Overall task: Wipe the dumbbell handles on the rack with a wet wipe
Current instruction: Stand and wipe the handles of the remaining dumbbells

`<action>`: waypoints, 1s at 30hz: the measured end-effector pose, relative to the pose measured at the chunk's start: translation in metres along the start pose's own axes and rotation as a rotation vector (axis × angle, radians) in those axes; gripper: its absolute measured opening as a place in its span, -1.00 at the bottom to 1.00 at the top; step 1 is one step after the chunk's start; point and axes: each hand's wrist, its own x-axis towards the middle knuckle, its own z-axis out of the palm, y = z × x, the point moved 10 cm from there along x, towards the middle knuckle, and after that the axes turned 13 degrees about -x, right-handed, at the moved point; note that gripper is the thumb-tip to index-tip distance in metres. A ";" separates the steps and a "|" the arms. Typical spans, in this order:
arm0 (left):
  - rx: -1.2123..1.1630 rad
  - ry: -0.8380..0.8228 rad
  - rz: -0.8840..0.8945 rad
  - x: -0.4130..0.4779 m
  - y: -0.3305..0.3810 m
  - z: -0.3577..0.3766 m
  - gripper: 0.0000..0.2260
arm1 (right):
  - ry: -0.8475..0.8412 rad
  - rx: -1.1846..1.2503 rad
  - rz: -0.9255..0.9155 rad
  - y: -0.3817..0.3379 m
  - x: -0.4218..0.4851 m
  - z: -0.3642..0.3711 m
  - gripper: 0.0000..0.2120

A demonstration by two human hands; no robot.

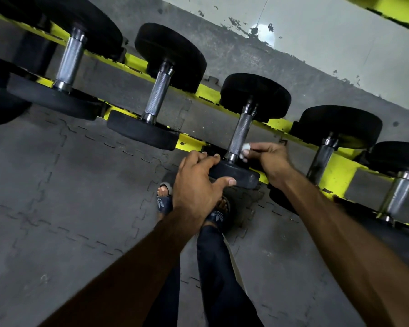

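on yellow rack (281, 125), knurled steel handle (240, 135), white wipe (245, 151) touching.

On my feed I count five dumbbells (241, 135) with a full handle in view, plus a sixth dumbbell (0, 109) cut off at the left edge, all on one yellow rack (335, 171). Hands total two, one left hand (196, 185) and one right hand (273, 161), and there is one wet wipe (245, 147). Sandals (164, 201) total two, one per foot; further black plates lower on the rack are too hidden to count.
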 end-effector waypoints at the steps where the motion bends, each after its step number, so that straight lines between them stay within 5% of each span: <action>1: 0.001 0.002 0.003 0.000 0.000 0.000 -0.39 | -0.013 -0.074 -0.051 -0.001 -0.006 -0.001 -0.80; 8: -0.015 0.003 0.029 -0.002 -0.002 0.001 -0.39 | 0.176 -0.987 -0.979 -0.112 -0.033 0.033 -0.85; 12: -0.030 -0.009 0.044 -0.002 -0.004 0.000 -0.42 | -0.055 -1.708 -0.846 -0.108 -0.010 0.082 -0.84; 15: -0.073 -0.002 0.052 -0.002 -0.006 0.000 -0.43 | -0.341 -1.933 -0.763 -0.099 -0.021 0.110 -0.91; 22: -0.115 -0.003 0.029 0.002 -0.012 0.002 -0.46 | -0.514 -1.884 -0.703 -0.100 -0.021 0.126 -0.85; 26: -0.131 0.001 0.028 0.003 -0.014 0.003 -0.48 | -0.444 -1.619 -0.861 -0.109 -0.039 0.102 -0.80; 30: -0.137 0.007 0.016 0.002 -0.014 0.002 -0.47 | -0.244 -1.252 -0.720 -0.098 -0.043 0.055 -0.86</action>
